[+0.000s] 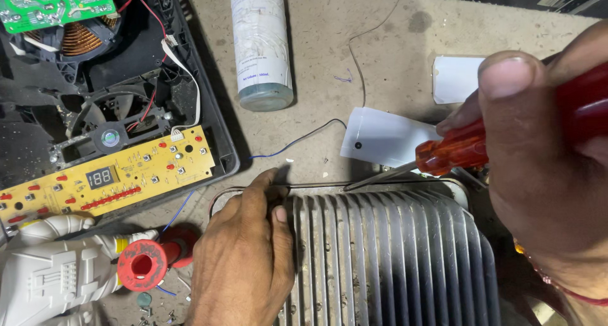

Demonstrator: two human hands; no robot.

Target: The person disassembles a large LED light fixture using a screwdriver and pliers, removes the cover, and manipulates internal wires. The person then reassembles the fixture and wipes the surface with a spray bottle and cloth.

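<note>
Red-handled screwdriver, tip at ribbed grey metal casing's top edge (casing lying flat)

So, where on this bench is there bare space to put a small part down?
The largest bare patch lies between the spray can and the white card, crossed only by a thin wire. A smaller one sits between the can and the ribbed housing. Crowded near the left hand: red spool, screws.

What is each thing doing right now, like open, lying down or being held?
Screwdriver: held in right hand, tip at grille edge.
Ribbed metal grille: lying flat, left hand pressing it.
Black appliance: opened, boards exposed.
Spray can: lying down.
Solder spool: on its side.
</note>
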